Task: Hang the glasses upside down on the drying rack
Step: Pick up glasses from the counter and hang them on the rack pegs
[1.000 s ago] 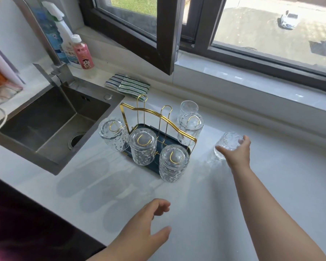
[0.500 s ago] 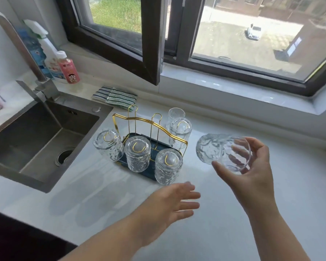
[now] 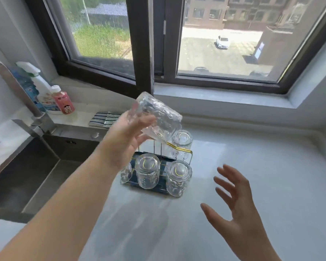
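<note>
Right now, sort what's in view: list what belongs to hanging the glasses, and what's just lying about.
Part of the job:
- glass in the left hand's grip
- left hand
- right hand, open and empty
- drying rack
- hung glasses

Lying about:
- spray bottle
- pink bottle
- striped cloth
- sink
- tap

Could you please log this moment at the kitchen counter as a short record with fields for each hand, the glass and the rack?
left hand: fingers wrapped around a glass, raised above the rack
held glass: clear, textured, tilted
right hand: open, empty, fingers spread over the counter
drying rack: gold wire on a dark tray, right of the sink
hung glasses: at least four, upside down
</note>
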Available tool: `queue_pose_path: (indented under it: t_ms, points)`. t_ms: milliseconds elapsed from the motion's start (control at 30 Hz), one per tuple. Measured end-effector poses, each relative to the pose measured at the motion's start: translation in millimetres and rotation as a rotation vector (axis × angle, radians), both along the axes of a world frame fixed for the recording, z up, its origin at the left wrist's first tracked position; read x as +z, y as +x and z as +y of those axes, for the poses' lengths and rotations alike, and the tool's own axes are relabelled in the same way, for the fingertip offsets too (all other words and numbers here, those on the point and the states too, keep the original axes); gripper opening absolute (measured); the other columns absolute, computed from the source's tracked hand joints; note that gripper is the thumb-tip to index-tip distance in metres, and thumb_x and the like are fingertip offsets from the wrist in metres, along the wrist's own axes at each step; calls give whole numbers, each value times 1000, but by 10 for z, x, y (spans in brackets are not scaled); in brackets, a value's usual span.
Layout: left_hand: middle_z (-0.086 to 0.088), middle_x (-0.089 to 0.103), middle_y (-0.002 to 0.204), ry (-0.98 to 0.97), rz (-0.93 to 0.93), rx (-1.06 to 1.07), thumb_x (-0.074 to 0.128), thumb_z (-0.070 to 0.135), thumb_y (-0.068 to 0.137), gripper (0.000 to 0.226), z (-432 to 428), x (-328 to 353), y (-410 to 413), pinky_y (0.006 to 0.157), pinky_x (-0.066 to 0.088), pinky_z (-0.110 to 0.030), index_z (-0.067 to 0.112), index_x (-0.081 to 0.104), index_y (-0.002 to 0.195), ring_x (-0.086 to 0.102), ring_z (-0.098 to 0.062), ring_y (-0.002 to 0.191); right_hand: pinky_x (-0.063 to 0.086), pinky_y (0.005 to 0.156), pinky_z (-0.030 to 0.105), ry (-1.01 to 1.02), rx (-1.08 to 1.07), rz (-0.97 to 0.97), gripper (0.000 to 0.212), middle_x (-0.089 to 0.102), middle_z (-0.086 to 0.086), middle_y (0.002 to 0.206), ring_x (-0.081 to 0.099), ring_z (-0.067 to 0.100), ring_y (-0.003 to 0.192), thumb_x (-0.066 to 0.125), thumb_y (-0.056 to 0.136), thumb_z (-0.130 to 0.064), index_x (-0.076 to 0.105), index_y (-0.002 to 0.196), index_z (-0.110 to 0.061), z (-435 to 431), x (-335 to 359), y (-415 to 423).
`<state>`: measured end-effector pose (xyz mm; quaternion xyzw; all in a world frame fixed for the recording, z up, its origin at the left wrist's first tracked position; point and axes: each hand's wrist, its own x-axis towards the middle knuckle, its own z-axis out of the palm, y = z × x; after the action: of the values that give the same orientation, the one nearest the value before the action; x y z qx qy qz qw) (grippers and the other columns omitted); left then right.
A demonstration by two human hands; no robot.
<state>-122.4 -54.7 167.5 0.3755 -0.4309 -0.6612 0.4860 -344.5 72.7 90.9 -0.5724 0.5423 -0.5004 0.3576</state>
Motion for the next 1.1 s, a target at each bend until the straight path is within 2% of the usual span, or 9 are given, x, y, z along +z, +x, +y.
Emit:
queue_pose_path:
  t_ms: [67, 133, 233, 300, 433, 600, 700, 867, 1100]
  points:
    - [-8, 60, 112, -103, -325, 149, 86, 24, 50, 80, -334, 66, 38, 91, 50, -34, 15, 43, 117, 62, -22, 101, 47, 88, 9, 46, -91, -66, 77, 55, -15, 121, 57, 0, 106, 72, 66, 9, 43, 115, -43, 58, -82, -8]
    - [-4, 55, 108, -154, -633, 264, 85, 17, 55, 74, -649, 44, -9, 77, 46, -26, 17, 40, 113, 58, -17, 92, 50, 80, 8, 83, -166, -129, 71, 57, -7, 118, 62, 0, 97, 68, 67, 15, 47, 109, -38, 111, -157, -13]
    - [-6, 49, 108, -187, -959, 188, 83, 16, 58, 72, -997, -130, -130, 59, 36, -21, 18, 36, 113, 49, -19, 88, 52, 71, 7, 128, -259, -199, 64, 59, -2, 115, 64, 2, 87, 63, 69, 19, 51, 104, -33, 175, -253, -22]
    - [-12, 48, 116, -170, -1087, 82, 82, 17, 60, 74, -1153, -291, -181, 69, 42, -28, 15, 33, 116, 49, -25, 95, 52, 66, 6, 150, -318, -233, 62, 59, -1, 112, 65, 2, 81, 61, 69, 21, 52, 101, -30, 198, -291, -46]
    - [-18, 43, 131, -119, -1181, -95, 81, 16, 62, 85, -1329, -539, -231, 86, 42, -38, 12, 25, 126, 48, -34, 113, 51, 59, 4, 177, -418, -266, 57, 59, -1, 106, 66, -1, 72, 58, 70, 24, 52, 96, -27, 193, -315, -137]
    - [-21, 40, 131, -82, -1280, -251, 78, 12, 63, 90, -1423, -714, -280, 89, 46, -41, 11, 18, 129, 49, -35, 110, 49, 56, 3, 234, -462, -279, 51, 59, 0, 102, 65, -3, 66, 55, 72, 25, 52, 98, -19, 142, -346, -153]
    - [-20, 43, 123, -89, -1331, -327, 75, 11, 64, 81, -1460, -776, -288, 78, 47, -36, 9, 21, 124, 50, -31, 99, 48, 55, 2, 260, -453, -281, 50, 59, 0, 100, 65, -2, 64, 55, 71, 25, 52, 96, -18, 89, -367, -115]
    - [-6, 47, 82, -86, -1382, -386, 72, 15, 70, 70, -1508, -871, -279, 55, 37, -27, 7, 24, 121, 48, -20, 72, 47, 54, 3, 297, -432, -293, 49, 59, 0, 99, 64, 0, 60, 55, 71, 26, 53, 95, -17, 54, -374, -114]
    - [-15, 52, 120, -142, -1427, -460, 84, 23, 59, 87, -1567, -971, -251, 76, 36, -32, 8, 28, 124, 45, -25, 93, 47, 54, 2, 328, -444, -258, 47, 59, -1, 98, 64, 0, 57, 54, 72, 26, 53, 96, -15, 60, -379, -187]
